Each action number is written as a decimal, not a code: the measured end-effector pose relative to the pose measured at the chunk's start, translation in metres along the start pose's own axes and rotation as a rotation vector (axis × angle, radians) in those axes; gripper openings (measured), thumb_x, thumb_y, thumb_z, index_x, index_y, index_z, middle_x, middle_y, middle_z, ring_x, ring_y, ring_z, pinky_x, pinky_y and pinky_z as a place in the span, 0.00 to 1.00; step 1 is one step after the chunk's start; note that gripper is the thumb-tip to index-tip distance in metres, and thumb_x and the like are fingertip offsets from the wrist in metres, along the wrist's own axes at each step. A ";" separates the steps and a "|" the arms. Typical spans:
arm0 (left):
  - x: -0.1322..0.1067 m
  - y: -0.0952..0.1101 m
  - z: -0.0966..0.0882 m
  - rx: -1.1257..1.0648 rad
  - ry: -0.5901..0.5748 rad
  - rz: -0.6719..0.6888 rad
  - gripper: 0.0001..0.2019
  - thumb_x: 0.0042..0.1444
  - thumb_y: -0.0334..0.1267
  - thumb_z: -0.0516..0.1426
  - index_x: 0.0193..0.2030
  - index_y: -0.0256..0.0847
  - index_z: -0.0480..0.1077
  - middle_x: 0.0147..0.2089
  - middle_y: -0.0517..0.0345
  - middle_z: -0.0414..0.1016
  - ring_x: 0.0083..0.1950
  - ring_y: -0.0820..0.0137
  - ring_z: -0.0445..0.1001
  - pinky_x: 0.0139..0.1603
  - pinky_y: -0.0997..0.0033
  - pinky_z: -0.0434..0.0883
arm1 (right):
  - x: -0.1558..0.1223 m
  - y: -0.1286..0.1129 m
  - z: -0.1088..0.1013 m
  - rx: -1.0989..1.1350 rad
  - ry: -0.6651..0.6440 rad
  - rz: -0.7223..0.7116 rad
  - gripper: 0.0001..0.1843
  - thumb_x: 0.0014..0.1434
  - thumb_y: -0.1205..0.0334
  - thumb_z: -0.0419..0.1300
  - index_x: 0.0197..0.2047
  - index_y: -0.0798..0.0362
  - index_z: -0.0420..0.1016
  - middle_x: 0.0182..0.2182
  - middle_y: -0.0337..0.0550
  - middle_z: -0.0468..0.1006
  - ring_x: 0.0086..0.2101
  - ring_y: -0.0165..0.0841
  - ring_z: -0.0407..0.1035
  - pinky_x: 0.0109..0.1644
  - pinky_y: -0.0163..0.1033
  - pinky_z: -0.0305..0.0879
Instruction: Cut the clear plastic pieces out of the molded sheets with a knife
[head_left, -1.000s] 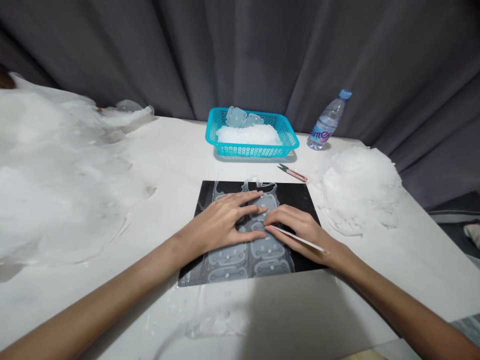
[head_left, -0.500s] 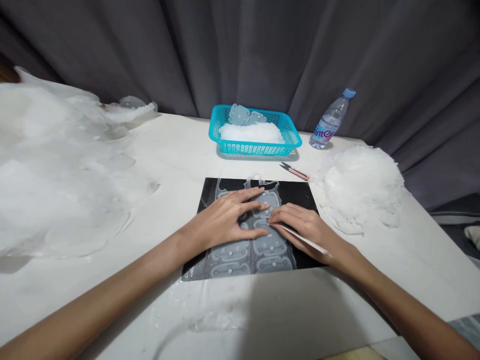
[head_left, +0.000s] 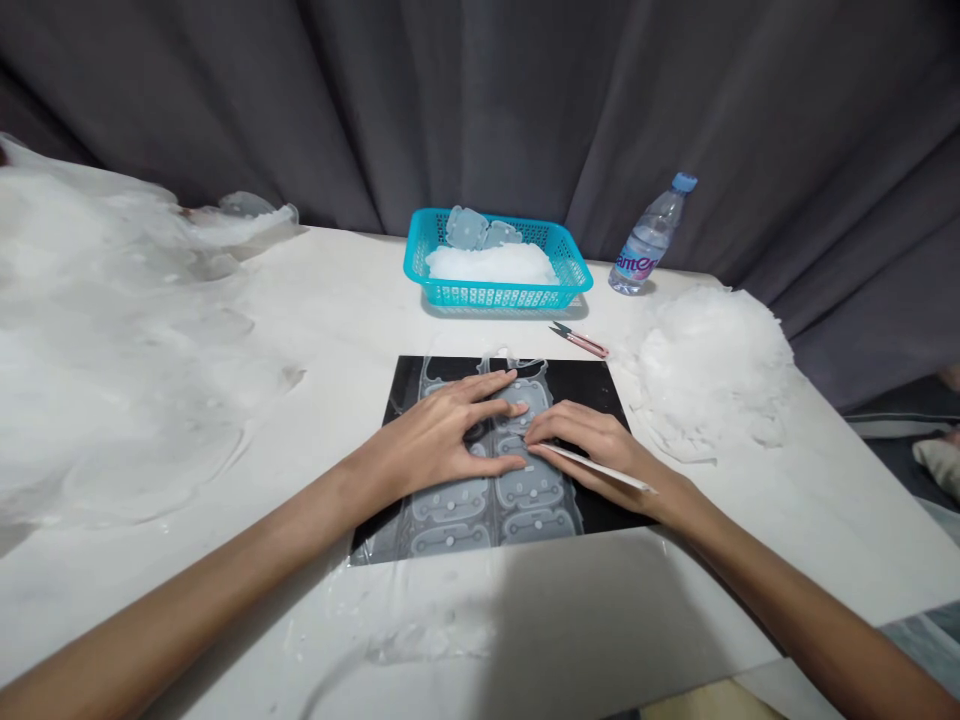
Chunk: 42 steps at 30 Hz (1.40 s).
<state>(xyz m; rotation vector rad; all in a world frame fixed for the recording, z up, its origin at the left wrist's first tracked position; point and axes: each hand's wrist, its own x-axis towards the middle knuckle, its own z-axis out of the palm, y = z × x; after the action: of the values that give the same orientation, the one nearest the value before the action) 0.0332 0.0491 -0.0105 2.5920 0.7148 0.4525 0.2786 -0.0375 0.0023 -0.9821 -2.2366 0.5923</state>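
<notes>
A translucent moulded sheet (head_left: 533, 490) with two columns of rounded pads lies on a black mat (head_left: 592, 385). My left hand (head_left: 450, 430) rests flat across its upper part, fingers spread to the right. Close to those fingertips, my right hand (head_left: 581, 440) is closed around a thin white stick (head_left: 600, 466), whose rear end points toward my right wrist. The fingers hide the stick's tip, which is down at the edge of a pad in the right column. Torn clear flash (head_left: 514, 357) sticks up at the sheet's far edge.
Behind the mat, pink-handled thread snips (head_left: 579, 339) lie near a blue basket (head_left: 499, 297) holding white and translucent pieces. A water bottle (head_left: 649, 245) stands to its right. Heaps of translucent sheets (head_left: 112, 370) and white material (head_left: 716, 365) flank the mat on the white table (head_left: 315, 330).
The whole view has shifted slightly, so everything sits a little further left. Both hands keep nearly the same pose on the sheet, and the stick lies slightly flatter.
</notes>
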 end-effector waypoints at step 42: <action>0.002 -0.003 0.003 0.011 0.017 0.019 0.34 0.60 0.66 0.61 0.64 0.45 0.76 0.77 0.49 0.62 0.75 0.48 0.66 0.74 0.45 0.65 | -0.002 0.005 -0.003 -0.101 -0.016 -0.053 0.08 0.75 0.66 0.53 0.53 0.51 0.72 0.47 0.49 0.81 0.49 0.40 0.74 0.54 0.47 0.73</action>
<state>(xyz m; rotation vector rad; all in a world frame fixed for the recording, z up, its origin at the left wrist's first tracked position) 0.0348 0.0519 -0.0146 2.6108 0.7006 0.4785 0.2842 -0.0356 0.0012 -0.9670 -2.3187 0.4690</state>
